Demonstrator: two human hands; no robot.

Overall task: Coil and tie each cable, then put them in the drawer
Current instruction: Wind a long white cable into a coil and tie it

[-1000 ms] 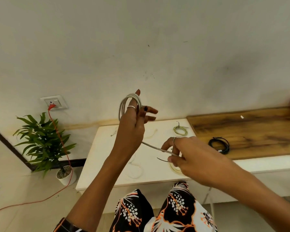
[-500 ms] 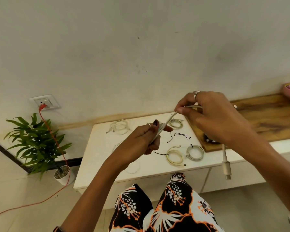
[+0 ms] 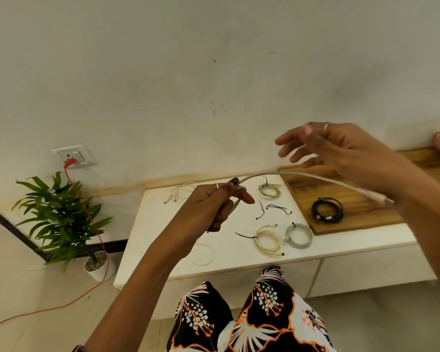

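Mid-coil: her left hand pinches the white cable above the counter, its free end arching right under her spread, empty right hand, which likely must catch it for another loop.
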